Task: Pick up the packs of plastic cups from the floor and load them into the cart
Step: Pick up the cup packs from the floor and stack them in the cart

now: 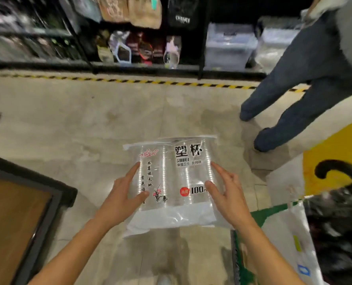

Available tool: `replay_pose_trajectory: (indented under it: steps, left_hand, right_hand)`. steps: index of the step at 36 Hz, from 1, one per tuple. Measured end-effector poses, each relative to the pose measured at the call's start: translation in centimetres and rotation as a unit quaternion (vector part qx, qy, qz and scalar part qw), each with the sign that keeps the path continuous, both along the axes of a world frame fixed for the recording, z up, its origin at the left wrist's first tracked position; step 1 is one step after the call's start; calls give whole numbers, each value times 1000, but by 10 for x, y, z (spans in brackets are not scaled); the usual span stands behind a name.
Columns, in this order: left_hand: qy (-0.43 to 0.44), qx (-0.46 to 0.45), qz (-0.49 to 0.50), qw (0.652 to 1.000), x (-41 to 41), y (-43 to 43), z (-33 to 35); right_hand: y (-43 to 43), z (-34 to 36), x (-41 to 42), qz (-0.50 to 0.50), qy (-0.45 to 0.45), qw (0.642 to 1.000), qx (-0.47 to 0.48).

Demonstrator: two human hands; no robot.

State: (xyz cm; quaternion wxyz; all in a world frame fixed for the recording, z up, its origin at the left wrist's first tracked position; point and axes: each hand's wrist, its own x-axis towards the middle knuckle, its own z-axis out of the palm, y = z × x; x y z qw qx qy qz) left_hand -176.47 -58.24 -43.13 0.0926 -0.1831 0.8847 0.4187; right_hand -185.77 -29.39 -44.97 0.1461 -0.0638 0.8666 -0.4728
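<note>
Shop aisle, stocked shelves, hazard-striped floor

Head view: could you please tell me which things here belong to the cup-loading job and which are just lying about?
Job: pack of plastic cups; left hand and right hand holding it; dark-framed wooden platform, possibly the cart.

Lying about: white sack; shelf goods; clear storage boxes; another person's legs; black curved handle.

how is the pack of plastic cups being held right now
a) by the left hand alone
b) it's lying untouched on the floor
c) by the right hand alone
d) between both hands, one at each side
d: the left hand is at the left edge of the pack of plastic cups and the right hand is at its right edge, with both thumbs on its printed front.
</note>
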Motion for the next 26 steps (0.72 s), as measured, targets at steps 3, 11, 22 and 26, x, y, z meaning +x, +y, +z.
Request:
replay_pose_trajectory:
  steps: [3, 11, 22, 26]
  left_hand:
    - [26, -18, 25, 999, 16, -23, 88]
    - [113, -54, 79, 989, 73, -71, 263]
    - [150, -94, 215, 961, 159, -96, 376]
    - [132, -77, 288, 945, 200, -91, 392]
  right_hand:
    - [-22, 85, -6, 46, 40, 998, -10]
    - [-90, 261, -1, 151, 143, 978, 18]
    - [-188, 369, 2, 295, 203, 934, -5]
    - [-222, 389, 17, 350, 210, 913, -9]
